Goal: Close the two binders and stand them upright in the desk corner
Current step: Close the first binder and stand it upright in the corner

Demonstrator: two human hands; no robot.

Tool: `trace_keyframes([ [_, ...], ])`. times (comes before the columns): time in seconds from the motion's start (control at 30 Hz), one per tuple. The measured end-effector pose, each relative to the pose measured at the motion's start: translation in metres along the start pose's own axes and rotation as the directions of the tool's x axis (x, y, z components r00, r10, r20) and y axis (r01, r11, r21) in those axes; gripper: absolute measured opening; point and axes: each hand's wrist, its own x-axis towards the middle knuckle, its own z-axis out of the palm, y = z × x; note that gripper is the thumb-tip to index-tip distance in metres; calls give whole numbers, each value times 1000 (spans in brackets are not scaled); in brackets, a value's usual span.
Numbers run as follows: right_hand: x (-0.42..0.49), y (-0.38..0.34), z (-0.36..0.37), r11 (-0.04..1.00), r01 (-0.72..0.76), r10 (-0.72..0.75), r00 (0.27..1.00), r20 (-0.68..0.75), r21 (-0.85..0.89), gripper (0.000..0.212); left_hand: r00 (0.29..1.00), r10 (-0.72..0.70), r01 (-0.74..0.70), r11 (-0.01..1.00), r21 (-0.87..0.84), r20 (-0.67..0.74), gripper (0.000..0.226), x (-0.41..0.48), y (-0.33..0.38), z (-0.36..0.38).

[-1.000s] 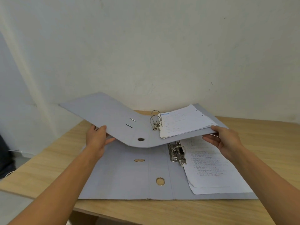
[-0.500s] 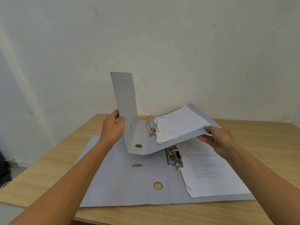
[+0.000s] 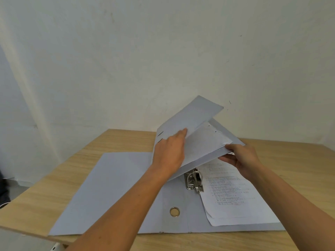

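Observation:
Two grey lever-arch binders are on the wooden desk (image 3: 45,194). The lower binder (image 3: 112,192) lies flat and open, its metal ring mechanism (image 3: 193,181) showing and white sheets (image 3: 233,196) on its right half. The upper binder (image 3: 192,120) is held above it, its front cover folded most of the way down over its own papers (image 3: 204,140). My left hand (image 3: 169,153) lies flat on that cover, pressing it. My right hand (image 3: 241,158) grips the binder's near right edge, thumb on top.
A white wall (image 3: 163,51) stands behind the desk, meeting a side wall at the far left corner. The desk's front edge runs along the bottom left. Bare wood shows to the right of the binders. A dark object (image 3: 3,189) sits on the floor at far left.
The upper binder's cover has swung from lying open on the left, through upright, down over its papers. My left hand followed it rightward onto the cover. My right hand kept its grip.

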Motion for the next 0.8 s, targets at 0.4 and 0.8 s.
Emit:
trace_keyframes([
  [0.4, -4, -2, -8, 983, -123, 113, 990, 79, 138, 33, 971, 134, -168, 971, 170, 196, 67, -12, 19, 30],
  [0.8, 3, -4, -14, 980, -171, 175, 984, 35, -106, 18, 884, -411, 467, 771, -433, 222, 38, 26, -54, 9],
])
